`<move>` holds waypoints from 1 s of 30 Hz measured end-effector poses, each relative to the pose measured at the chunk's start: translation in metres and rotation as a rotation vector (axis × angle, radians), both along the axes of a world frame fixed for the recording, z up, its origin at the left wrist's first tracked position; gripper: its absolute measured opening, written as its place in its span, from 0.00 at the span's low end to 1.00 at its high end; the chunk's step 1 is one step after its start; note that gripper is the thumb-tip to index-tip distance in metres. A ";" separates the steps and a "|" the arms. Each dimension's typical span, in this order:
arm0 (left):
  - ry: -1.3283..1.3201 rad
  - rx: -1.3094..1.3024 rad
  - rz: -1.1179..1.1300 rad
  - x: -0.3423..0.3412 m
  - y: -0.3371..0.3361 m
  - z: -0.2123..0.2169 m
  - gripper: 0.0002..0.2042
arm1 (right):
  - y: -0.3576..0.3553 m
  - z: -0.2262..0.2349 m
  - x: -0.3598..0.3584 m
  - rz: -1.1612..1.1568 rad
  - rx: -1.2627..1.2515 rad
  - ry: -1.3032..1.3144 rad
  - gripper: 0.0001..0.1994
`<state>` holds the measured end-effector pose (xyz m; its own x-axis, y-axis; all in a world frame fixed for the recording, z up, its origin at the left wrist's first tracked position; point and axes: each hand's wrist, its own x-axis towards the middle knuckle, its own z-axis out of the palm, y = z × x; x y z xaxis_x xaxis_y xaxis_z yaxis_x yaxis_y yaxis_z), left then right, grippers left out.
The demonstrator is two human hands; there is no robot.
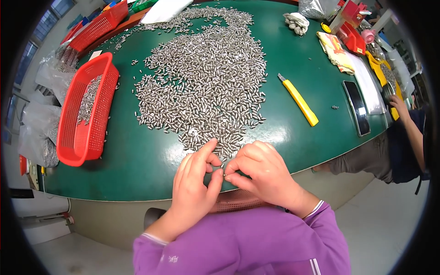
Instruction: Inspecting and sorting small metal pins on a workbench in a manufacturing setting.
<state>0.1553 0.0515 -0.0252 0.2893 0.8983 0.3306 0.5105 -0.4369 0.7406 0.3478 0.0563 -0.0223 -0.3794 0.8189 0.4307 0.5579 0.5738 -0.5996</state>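
Note:
A large heap of small silver metal pins [206, 78], short with tapered ends, spreads over the green table. At its near edge my right hand [263, 167] pinches one small metal pin [224, 174] between thumb and forefinger, mostly hidden by the fingertips. My left hand [195, 181] is close beside it, its forefinger stretched toward the heap and its thumb apart from the other fingers. The left thumb tip is right next to the pinched pin and another loose pin [222, 165]. Whether the thumb touches either one cannot be made out.
A red perforated basket [98, 133] with some pins stands at left. On the right lie a yellow utility knife [298, 101], a phone [356, 107], a glove [297, 23] and a patterned cloth [337, 52]. A pink basket [236, 201] sits below the table edge. A co-worker's arm [410, 123] shows at far right.

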 end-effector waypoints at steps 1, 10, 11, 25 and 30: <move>-0.007 0.004 0.002 0.000 0.000 -0.001 0.32 | -0.001 0.000 0.001 -0.001 0.001 -0.003 0.09; 0.000 0.035 0.001 -0.001 -0.001 -0.004 0.31 | -0.013 0.003 0.022 0.191 -0.081 0.041 0.08; 0.003 0.038 -0.002 0.000 -0.001 -0.003 0.31 | -0.012 0.000 0.021 0.092 -0.071 0.062 0.09; 0.020 0.043 0.002 0.001 0.000 -0.004 0.29 | -0.003 0.002 0.000 -0.141 -0.005 -0.006 0.09; 0.020 0.044 -0.018 -0.001 0.000 -0.004 0.29 | -0.003 0.002 0.001 -0.117 -0.016 0.003 0.09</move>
